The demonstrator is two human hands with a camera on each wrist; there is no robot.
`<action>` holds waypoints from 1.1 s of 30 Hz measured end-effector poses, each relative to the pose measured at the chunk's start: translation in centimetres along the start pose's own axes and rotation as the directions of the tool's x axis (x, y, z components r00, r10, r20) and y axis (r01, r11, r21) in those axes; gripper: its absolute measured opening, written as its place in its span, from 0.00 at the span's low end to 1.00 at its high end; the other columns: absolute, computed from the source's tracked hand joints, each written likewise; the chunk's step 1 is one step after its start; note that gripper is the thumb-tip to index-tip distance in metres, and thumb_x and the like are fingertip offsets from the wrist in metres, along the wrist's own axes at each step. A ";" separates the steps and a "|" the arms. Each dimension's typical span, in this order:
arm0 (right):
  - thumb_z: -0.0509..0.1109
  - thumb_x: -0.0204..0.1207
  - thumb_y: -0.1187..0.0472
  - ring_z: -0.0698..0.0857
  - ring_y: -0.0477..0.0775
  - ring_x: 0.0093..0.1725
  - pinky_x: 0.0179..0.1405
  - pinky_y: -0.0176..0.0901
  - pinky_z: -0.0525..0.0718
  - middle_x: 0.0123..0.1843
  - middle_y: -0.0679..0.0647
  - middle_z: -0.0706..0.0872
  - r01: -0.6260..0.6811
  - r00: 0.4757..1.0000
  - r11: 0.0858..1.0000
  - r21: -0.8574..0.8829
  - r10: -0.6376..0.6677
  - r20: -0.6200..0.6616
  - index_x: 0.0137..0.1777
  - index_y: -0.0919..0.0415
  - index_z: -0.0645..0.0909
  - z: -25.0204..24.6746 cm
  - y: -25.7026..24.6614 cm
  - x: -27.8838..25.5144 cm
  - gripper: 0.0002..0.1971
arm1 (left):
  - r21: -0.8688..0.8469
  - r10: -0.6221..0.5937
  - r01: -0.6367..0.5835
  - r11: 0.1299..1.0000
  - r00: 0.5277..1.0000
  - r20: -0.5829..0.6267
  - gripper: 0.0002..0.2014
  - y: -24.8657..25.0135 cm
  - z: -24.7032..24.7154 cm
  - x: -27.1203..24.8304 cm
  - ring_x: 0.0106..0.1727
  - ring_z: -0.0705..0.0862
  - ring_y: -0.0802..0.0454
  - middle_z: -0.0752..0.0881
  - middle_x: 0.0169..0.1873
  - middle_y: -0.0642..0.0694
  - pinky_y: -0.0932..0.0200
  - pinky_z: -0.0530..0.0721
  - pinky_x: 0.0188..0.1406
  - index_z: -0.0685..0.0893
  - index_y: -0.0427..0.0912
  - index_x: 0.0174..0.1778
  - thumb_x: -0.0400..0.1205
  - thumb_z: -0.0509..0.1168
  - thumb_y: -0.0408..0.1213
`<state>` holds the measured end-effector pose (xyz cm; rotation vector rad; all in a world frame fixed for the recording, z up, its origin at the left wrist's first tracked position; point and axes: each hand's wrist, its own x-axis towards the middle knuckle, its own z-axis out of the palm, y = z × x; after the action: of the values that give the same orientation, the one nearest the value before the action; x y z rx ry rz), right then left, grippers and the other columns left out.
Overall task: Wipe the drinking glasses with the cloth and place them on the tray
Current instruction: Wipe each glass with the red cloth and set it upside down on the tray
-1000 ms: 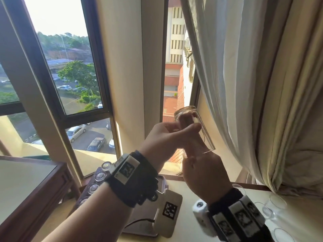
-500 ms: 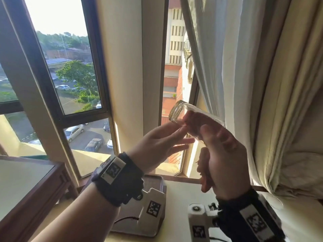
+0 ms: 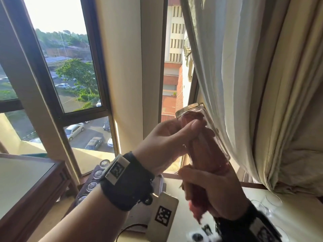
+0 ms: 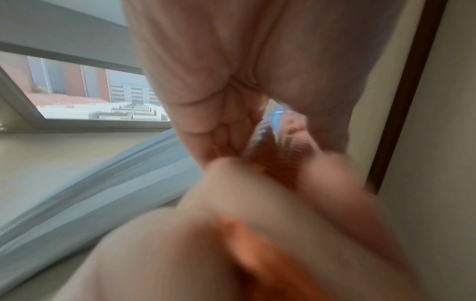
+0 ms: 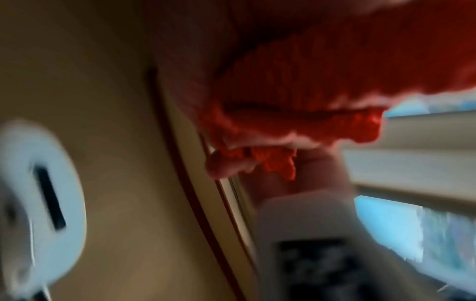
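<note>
One glass (image 3: 201, 130) gripped by left hand (image 3: 162, 145); right hand (image 3: 215, 194) clutches one red cloth (image 3: 199, 206).

right wrist view smeared by blur; red cloth (image 3: 201, 173) partly hidden inside glass (image 3: 212, 130); tray (image 3: 90, 186) mostly hidden behind left forearm

Both forearms rise from the bottom of the head view and meet right of centre. The left hand (image 3: 162, 142) sits higher, its fingers and thumb curled in a grip. The right hand (image 3: 213, 191) is just below it, lower right, fingers closed tight, its wrist blurred.
</note>
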<state>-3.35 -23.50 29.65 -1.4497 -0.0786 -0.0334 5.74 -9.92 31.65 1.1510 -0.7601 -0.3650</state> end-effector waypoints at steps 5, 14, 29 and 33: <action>0.77 0.77 0.67 0.77 0.40 0.17 0.22 0.27 0.78 0.25 0.61 0.85 0.317 0.922 0.802 -0.507 -0.385 -0.032 0.49 0.59 0.87 -0.1 0.3 0.9 0.04 | 0.048 -0.058 0.066 0.997 0.986 -0.157 0.29 0.5 -0.4 0.7 0.57 0.93 0.37 0.91 0.55 0.28 0.37 0.91 0.65 0.93 0.35 0.55 0.71 0.85 0.58; 0.76 0.73 0.69 0.78 0.55 0.14 0.15 0.43 0.82 0.21 0.59 0.83 -0.190 0.973 0.978 -0.091 0.200 0.115 0.24 0.60 0.85 0.3 -1.3 0.6 0.16 | -0.129 -0.036 0.032 0.991 0.999 -0.031 0.25 -0.5 -1.4 -0.5 0.57 0.93 0.41 0.90 0.55 0.33 0.44 0.92 0.63 0.90 0.34 0.59 0.75 0.84 0.49; 0.79 0.75 0.63 0.82 0.53 0.17 0.19 0.41 0.84 0.24 0.60 0.84 -0.054 0.921 0.969 0.242 -0.046 0.387 0.70 0.63 0.77 2.3 3.8 4.1 0.25 | -0.073 -0.138 0.128 0.989 0.978 -0.157 0.21 -0.9 -6.6 -3.1 0.57 0.93 0.39 0.90 0.55 0.30 0.41 0.92 0.62 0.94 0.39 0.56 0.73 0.85 0.48; 0.75 0.79 0.62 0.78 0.47 0.15 0.18 0.35 0.82 0.35 0.88 0.75 -0.192 0.886 0.822 0.536 -0.090 0.455 0.77 0.58 0.76 2.3 6.7 4.4 0.26 | -0.069 -0.014 0.002 0.998 0.986 -0.166 0.35 -3.3 -9.0 -5.0 0.69 0.81 0.24 0.75 0.68 0.10 0.26 0.81 0.72 0.82 0.29 0.72 0.75 0.85 0.43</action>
<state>1.47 -20.32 23.63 -0.8246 -0.4104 0.3634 9.00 -1.97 25.10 1.1055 -0.5925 -0.2953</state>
